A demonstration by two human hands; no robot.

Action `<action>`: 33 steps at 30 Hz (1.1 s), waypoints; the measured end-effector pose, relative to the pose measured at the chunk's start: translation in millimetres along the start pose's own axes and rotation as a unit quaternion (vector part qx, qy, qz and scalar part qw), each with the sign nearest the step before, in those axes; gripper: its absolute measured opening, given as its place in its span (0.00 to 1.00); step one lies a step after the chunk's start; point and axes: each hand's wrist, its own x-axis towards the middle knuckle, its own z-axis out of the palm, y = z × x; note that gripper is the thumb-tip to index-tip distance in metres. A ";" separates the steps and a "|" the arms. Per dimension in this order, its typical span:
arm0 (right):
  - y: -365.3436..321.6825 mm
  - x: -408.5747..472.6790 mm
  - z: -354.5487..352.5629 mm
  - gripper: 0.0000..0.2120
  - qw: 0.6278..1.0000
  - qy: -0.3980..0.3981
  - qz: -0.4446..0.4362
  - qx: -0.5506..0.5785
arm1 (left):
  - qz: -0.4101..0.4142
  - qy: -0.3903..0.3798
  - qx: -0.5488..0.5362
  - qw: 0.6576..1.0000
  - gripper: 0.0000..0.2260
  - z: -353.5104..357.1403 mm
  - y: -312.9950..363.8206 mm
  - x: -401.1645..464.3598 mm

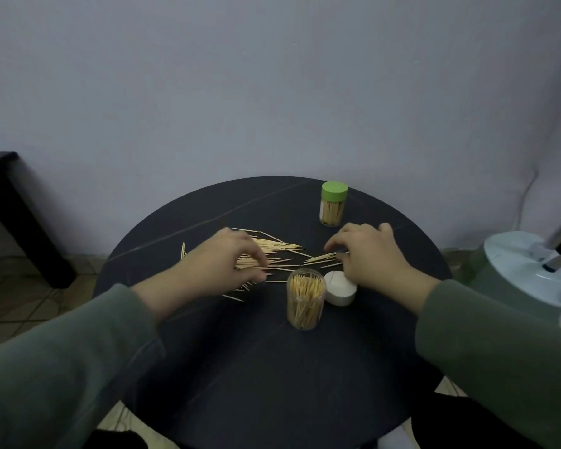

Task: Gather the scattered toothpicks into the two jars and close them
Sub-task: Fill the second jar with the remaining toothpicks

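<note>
Scattered toothpicks [280, 249] lie across the middle of a round black table [240, 367]. My left hand [222, 262] rests palm-down on the left part of the pile, fingers curled over some toothpicks. My right hand [370, 256] pinches a small bunch of toothpicks at its fingertips, low over the table. An open clear jar [305, 299], nearly full of upright toothpicks, stands in front of the pile. Its white lid [340, 288] lies beside it on the right, partly under my right hand. A second jar [333, 204] with a green lid on stands at the back.
A pale green and white appliance [528, 277] stands close to the table's right edge. A dark piece of furniture [10, 202] is at the left against the wall. A plain wall rises right behind the table.
</note>
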 end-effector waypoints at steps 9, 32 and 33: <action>-3.4 18.4 7.0 0.05 0.995 -0.070 0.010 -0.066 | -0.015 -0.011 0.031 0.999 0.11 18.5 1.6 -5.4; -3.1 24.7 10.5 0.10 0.995 -0.035 -0.037 -0.091 | -0.123 0.050 0.049 0.990 0.16 44.5 20.5 23.9; -5.2 24.7 11.5 0.09 0.995 -0.026 -0.047 -0.082 | -0.127 0.048 0.054 0.989 0.18 44.4 19.7 24.5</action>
